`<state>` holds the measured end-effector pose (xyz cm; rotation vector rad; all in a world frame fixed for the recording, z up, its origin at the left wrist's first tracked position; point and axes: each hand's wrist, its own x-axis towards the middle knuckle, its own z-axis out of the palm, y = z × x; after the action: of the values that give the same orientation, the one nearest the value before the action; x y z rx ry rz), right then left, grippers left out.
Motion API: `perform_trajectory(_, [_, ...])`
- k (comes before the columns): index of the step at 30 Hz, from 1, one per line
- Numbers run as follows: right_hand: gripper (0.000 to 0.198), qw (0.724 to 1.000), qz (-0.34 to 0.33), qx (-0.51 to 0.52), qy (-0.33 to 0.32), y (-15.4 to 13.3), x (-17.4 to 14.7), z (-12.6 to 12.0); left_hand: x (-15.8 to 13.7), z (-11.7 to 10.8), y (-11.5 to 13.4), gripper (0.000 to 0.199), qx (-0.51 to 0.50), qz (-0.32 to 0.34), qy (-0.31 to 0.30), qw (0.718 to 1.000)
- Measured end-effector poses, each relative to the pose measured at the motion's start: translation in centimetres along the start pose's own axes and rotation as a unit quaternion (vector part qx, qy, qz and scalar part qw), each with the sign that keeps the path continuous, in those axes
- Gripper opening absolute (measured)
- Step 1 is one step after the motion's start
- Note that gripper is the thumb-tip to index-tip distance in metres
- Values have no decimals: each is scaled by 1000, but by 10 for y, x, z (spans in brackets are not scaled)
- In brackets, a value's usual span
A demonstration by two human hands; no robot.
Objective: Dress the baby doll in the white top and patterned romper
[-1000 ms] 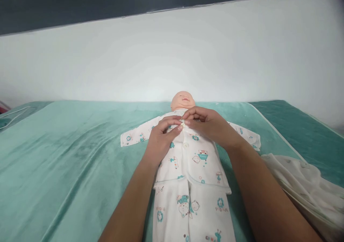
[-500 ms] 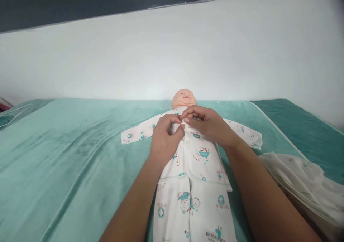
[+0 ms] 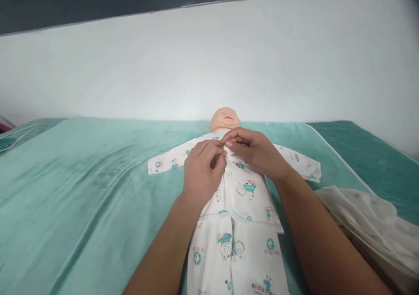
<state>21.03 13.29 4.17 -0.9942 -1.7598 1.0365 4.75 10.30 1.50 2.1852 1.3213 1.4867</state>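
A baby doll (image 3: 225, 118) lies on its back, head at the far end. It wears a white printed baby jacket (image 3: 250, 199), sleeves spread to both sides, and matching trousers (image 3: 255, 255). Over the upper chest, my left hand (image 3: 203, 166) pinches the jacket's front edge between thumb and fingers. Right against it, my right hand (image 3: 250, 149) pinches the other side of the front opening. My fingers hide the button there. A lower button (image 3: 228, 173) shows just beneath my hands.
A teal plush sheet (image 3: 98, 190) spreads under the doll, with a wrinkle on the left. White crumpled cloth (image 3: 363, 212) lies at the right, beside my right forearm. Behind stands a white wall (image 3: 209, 63). A white wire-like frame (image 3: 22, 138) is at the far left.
The fingers of my left hand have curled in further and its thumb has risen slightly, so the upper button seen earlier is now covered. My right hand stays nearly in place.
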Motion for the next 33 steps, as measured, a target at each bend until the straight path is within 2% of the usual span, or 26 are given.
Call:
perform_trajectory(3, [14,1000,1,3,8,1,-1,-1,1,-2,-1,10,-71,-29,-14,997])
perform_trajectory(7, [13,1000,2,2,20,2,-1,-1,4,-3,-2,6,-197,-104,-23,975])
perform_trajectory(11, [10,999,-4,-2,35,-1,-1,2,5,-3,-1,3,-240,-144,-24,960])
perform_trajectory(17, [15,995,-47,85,19,-2,-3,0,7,-9,-1,10,-261,-144,-59,953])
perform_trajectory(21, [12,996,-43,64,34,-3,-4,-6,9,-22,-1,14,-207,-114,-173,956])
perform_trajectory(24, [12,998,-31,36,33,-5,-4,-9,11,-33,-1,14,-167,-93,-267,945])
perform_trajectory(26, [13,1000,-19,0,16,-9,-5,-9,11,-38,-2,9,-158,-92,-302,936])
perform_trajectory(30, [20,994,-13,-101,-44,-21,-9,-8,12,-40,-3,4,-157,-86,-312,933])
perform_trajectory(33, [17,986,-1,-139,-89,-33,-14,-8,13,-39,-3,6,-157,-76,-306,936])
